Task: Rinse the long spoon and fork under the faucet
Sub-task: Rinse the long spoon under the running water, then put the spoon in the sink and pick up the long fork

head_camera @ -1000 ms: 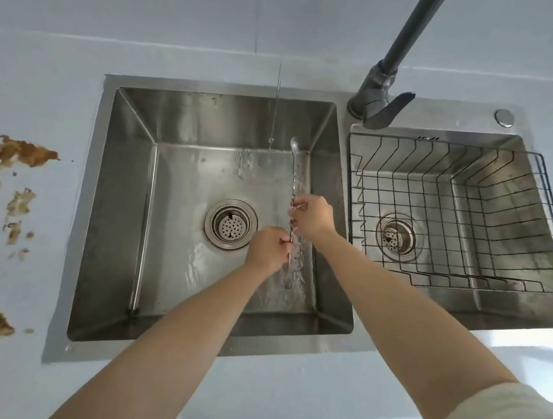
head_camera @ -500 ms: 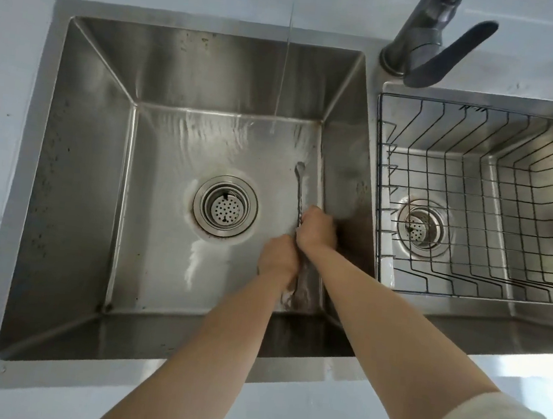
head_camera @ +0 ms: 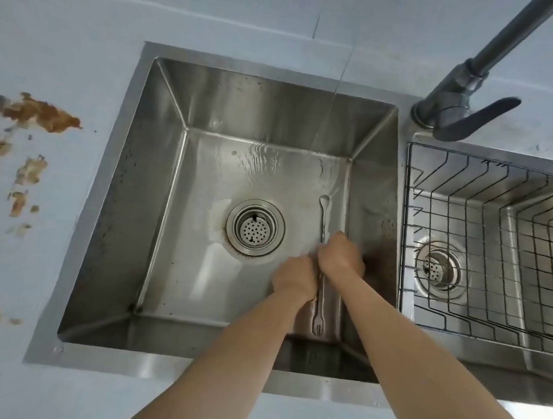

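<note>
By the sink (head_camera: pixel 152 195)'s right wall, the right hand (head_camera: pixel 342 258) grasps the long spoon (head_camera: pixel 324 211) mid-handle, bowl toward the far edge; the left hand (head_camera: pixel 293 276) grips the fork (head_camera: pixel 318 314), tines nearward.

Silver sink (head_camera: pixel 152 195); black wire basket (head_camera: pixel 474 211); brown smears (head_camera: pixel 41 115) on pale blue counter (head_camera: pixel 64 30); dark grey faucet (head_camera: pixel 460 92).

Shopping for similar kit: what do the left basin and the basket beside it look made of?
Left basin: likely brushed stainless steel, grey with soft streaky reflections. Basket: thin dark wire grid, probably coated metal, though the coating is unclear.
</note>
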The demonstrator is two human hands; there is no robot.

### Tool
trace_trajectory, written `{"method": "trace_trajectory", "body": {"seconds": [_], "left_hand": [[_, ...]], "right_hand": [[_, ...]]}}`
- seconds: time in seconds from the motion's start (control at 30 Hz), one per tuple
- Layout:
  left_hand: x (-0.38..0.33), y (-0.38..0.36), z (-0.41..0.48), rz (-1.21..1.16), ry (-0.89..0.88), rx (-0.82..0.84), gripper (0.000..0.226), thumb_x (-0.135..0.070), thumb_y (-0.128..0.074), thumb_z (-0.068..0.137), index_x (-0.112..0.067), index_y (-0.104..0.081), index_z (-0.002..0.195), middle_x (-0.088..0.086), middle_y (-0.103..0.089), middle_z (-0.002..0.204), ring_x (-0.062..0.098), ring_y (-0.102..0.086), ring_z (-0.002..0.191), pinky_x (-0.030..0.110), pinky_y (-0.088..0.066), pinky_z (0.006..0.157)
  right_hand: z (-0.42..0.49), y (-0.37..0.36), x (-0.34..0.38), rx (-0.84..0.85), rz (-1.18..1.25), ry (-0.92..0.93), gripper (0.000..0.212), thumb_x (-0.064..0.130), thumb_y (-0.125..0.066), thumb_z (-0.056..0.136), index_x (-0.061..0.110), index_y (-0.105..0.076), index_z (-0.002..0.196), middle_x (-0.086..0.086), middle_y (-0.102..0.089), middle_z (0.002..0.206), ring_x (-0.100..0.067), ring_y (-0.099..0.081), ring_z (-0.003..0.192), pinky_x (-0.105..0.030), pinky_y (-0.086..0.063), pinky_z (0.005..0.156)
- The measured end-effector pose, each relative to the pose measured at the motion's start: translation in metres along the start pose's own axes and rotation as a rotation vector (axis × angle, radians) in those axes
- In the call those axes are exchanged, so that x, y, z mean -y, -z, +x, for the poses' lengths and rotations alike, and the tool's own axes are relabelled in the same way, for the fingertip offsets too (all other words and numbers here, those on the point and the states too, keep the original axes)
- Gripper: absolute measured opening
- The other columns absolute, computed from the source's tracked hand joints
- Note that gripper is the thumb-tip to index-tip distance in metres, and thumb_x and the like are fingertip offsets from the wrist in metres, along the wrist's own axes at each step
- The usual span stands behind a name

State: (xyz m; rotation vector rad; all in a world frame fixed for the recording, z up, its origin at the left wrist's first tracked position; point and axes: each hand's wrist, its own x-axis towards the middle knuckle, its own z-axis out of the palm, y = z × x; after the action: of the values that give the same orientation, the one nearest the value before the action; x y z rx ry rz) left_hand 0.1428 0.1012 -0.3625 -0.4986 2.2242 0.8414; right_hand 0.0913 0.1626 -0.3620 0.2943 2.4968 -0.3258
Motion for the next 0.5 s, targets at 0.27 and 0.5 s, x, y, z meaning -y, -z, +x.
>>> {"method": "trace_trajectory", "body": {"seconds": [0.27, 0.5], "left_hand": [[0.037, 0.091, -0.057, 0.147, -0.068, -0.262, 0.024, -0.022, -0.048, 0.093, -0.005, -0.061, 0.106, 0.015, -0.064, 0.115, 0.033, -0.059, 0.108, 0.036, -0.049, 0.086], [0.093, 0.169, -0.122, 0.051, -0.035, -0.549, 0.024, -0.022, -0.045, 0.093, -0.007, -0.063, 0.098, 0.012, -0.067, 0.098, 0.032, -0.062, 0.096, 0.035, -0.051, 0.078]], "right_hand": [[-0.060, 0.029, 0.049, -0.081, -0.119, 0.336, 0.037, 0.025, -0.038, 0.095, 0.011, -0.045, 0.128, -0.012, -0.047, 0.133, -0.030, -0.044, 0.122, -0.038, -0.041, 0.093], [-0.117, 0.036, 0.118, -0.101, -0.038, 0.575, 0.035, 0.025, -0.040, 0.095, 0.011, -0.048, 0.126, -0.009, -0.049, 0.132, -0.027, -0.044, 0.121, -0.034, -0.038, 0.095]]}}
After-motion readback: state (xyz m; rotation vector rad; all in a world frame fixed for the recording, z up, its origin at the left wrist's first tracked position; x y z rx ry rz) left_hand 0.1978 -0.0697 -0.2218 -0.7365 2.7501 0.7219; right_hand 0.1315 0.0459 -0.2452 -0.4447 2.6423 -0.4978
